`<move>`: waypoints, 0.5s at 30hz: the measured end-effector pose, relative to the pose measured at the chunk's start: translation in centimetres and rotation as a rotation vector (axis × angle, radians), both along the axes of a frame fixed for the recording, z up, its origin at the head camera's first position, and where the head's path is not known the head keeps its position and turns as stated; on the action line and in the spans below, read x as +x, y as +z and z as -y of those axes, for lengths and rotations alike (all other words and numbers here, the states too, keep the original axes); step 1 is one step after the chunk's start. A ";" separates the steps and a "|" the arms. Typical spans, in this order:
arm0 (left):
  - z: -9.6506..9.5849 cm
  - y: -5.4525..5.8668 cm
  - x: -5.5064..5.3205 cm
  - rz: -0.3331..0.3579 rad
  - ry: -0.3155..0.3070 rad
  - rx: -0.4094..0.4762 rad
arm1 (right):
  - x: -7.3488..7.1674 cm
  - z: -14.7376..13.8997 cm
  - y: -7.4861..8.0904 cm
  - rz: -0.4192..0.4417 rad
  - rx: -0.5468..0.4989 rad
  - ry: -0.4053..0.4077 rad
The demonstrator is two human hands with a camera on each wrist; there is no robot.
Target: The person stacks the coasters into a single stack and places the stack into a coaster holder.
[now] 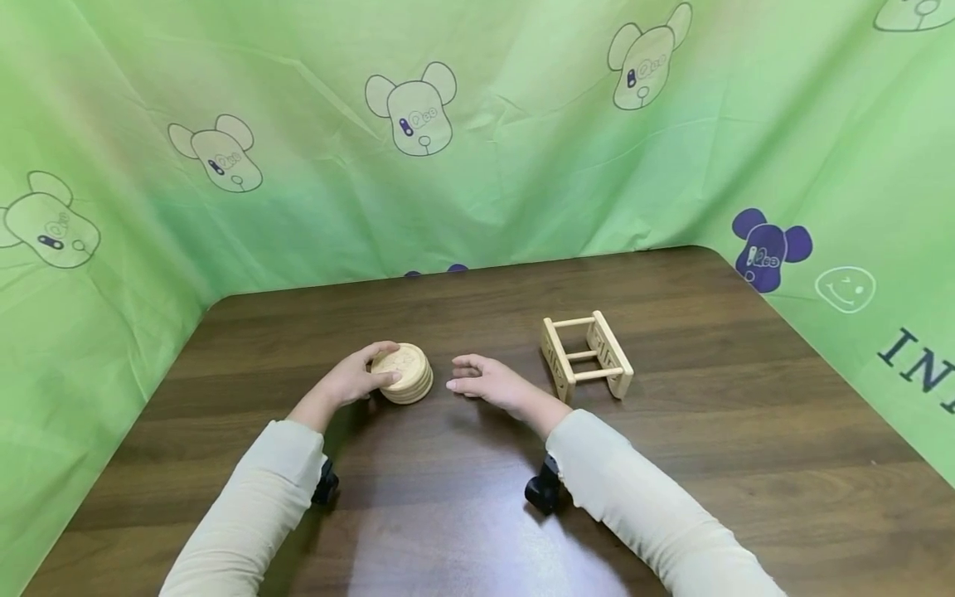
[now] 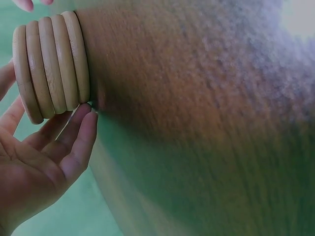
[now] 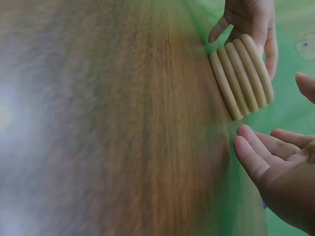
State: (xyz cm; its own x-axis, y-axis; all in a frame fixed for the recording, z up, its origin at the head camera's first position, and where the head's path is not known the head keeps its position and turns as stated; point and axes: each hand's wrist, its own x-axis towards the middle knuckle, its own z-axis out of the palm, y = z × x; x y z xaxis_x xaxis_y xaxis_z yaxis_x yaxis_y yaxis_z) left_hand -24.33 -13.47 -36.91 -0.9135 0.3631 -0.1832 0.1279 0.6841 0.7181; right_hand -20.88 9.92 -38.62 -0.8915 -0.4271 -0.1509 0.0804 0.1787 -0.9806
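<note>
A stack of several round wooden coasters (image 1: 403,375) stands on the brown table, left of centre. My left hand (image 1: 356,377) grips the stack from its left side, thumb over the near part of the top and fingers round the far edge. In the left wrist view, the fingers of my left hand (image 2: 54,152) lie along the side of the coasters (image 2: 51,64). My right hand (image 1: 485,383) is just right of the stack, apart from it, with loosely bent fingers and nothing in them. The right wrist view shows its palm (image 3: 285,167) facing the coasters (image 3: 241,76).
A light wooden coaster holder (image 1: 597,373), two cut-out side panels joined by thin rods, stands right of my right hand near the forearm. Green printed cloth (image 1: 477,207) hangs behind the table's far edge. Black wrist cameras (image 1: 543,489) sit under both sleeves.
</note>
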 end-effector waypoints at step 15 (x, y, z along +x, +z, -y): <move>-0.1 0.0 0.1 -0.001 0.014 -0.004 | -1.7 2.9 -0.4 0.062 0.036 0.044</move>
